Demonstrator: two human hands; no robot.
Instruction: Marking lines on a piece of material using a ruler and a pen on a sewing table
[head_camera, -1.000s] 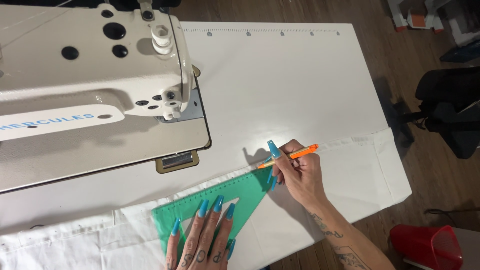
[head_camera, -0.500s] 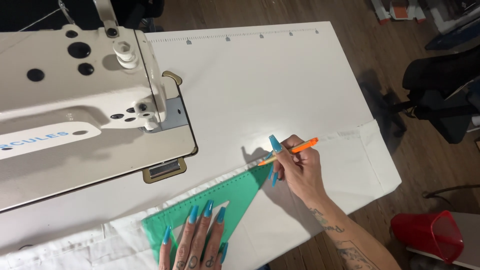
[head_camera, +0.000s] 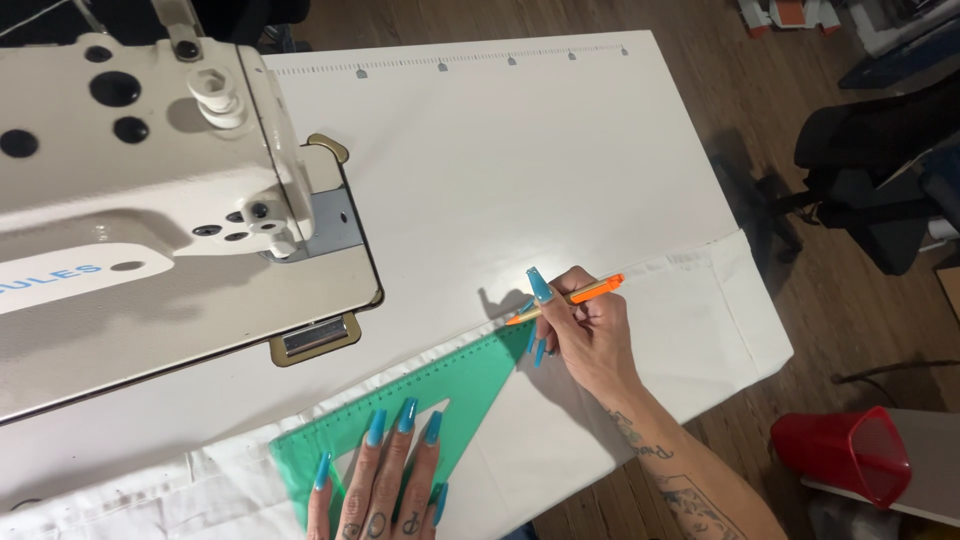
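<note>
Head view: looking down on a white sewing table (head_camera: 520, 150) with a cream industrial sewing machine (head_camera: 150, 200) sitting at its left
Left hand: the left hand (head_camera: 385, 480) is lying flat with fingers spread, pressing down on the green set square (head_camera: 420, 400); it is not curling around anything, only pinning it in place
Right hand: the right hand (head_camera: 590, 335) is pinching an orange pen (head_camera: 570, 297) between thumb and fingers, closed snugly on the barrel, with the tip resting at the set square's upper corner
Set square: lying flat on the white fabric (head_camera: 690, 310), its long ruled edge running up and to the right toward the pen tip
Fabric: draping along the near edge of the table and hanging over the right corner
Handling, set square: judging by its look, thin, stiff, light plastic that is likely to slide on cloth, so flat pressure in the middle is suiting it better than a hold at the edge
Handling, pen: light and rigid, best held low on the barrel near the tip
Handling, fabric: soft and limp, prone to shifting or puckering under a dragging tip
Surroundings: a red plastic container (head_camera: 845, 450) is sitting at the lower right, off the table
</note>
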